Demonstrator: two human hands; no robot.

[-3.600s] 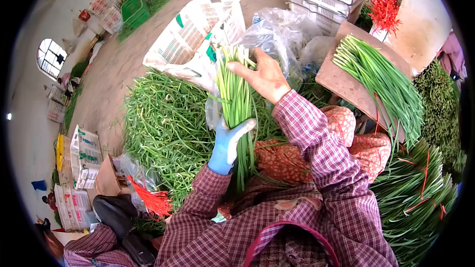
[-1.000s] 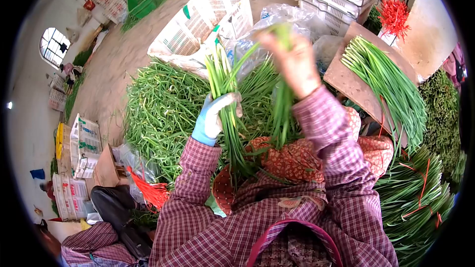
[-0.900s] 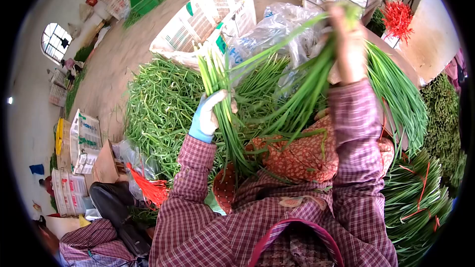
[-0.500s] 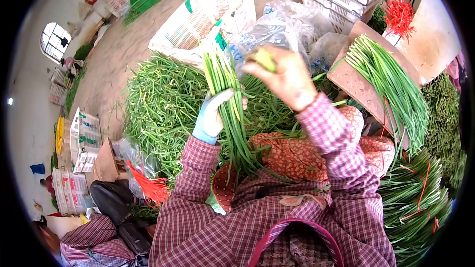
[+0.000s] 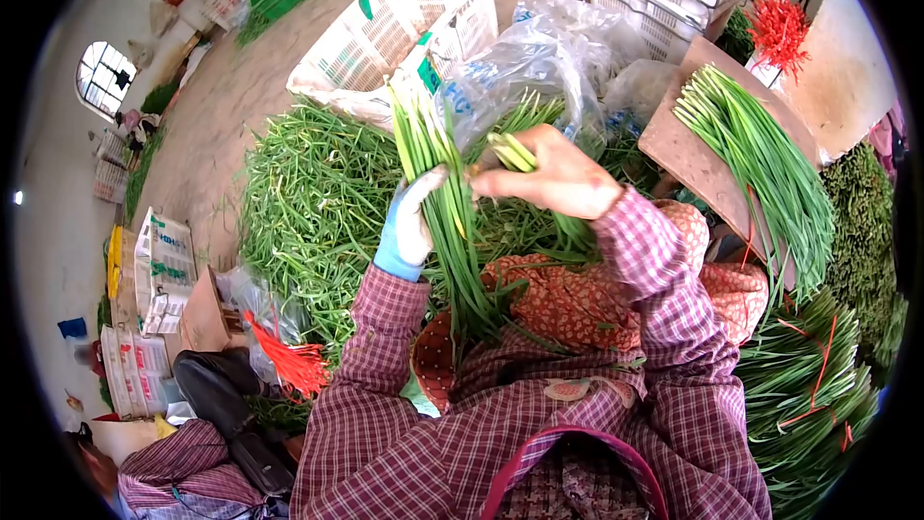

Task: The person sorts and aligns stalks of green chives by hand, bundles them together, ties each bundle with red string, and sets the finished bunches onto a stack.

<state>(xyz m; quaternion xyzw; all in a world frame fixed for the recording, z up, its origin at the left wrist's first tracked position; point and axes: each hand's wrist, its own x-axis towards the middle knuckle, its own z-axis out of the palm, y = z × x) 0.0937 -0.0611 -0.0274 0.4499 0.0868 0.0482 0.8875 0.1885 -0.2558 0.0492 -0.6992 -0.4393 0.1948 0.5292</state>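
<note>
Probably to keep it straight, we are clasping a green-stalk bunch [image 5: 452, 221] over our lap [image 5: 577, 308] with gloved left fingers [image 5: 424, 186], while our right fingers [image 5: 515, 186] are gripping a smaller bunch [image 5: 512, 150] alongside.

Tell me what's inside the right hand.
The right hand holds green stalks; their pale ends stick out, but the stretch within its grip is covered.

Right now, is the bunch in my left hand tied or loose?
Loose, it seems: no tie shows around the bunch, and its lower end fans out. The part under the left hand is hidden, so I cannot tell there.
</note>
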